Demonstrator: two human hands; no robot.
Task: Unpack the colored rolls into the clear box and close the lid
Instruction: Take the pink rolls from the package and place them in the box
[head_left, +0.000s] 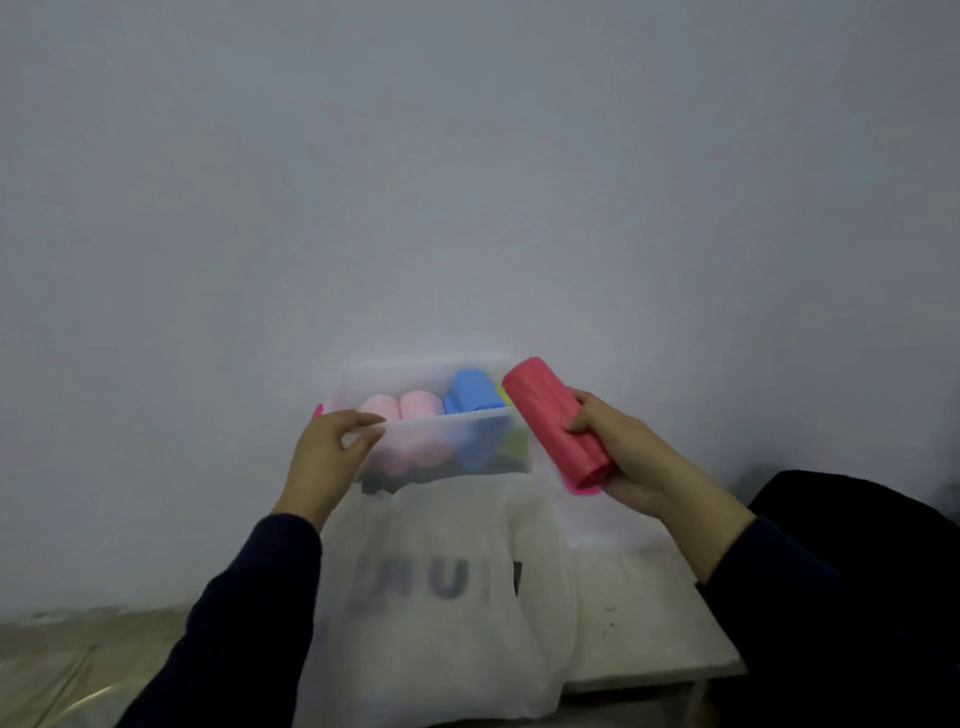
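Note:
A clear plastic box (483, 457) stands against the wall with its top open. Inside it are two pale pink rolls (402, 408), a blue roll (474, 392) and a bit of green roll (515, 441) at the right end. My left hand (324, 457) pinches the box's front rim near its left end. My right hand (631, 454) holds a red roll (550, 415) tilted just right of the box, its upper end over the box's right corner. A pink-edged piece, perhaps the lid (582, 488), peeks out under the red roll.
A white translucent bag (441, 613) with dark letters lies in front of the box on a small pale table (639, 623). A grey wall rises behind. The floor (62, 660) shows at lower left, and a dark shape (852, 519) sits at right.

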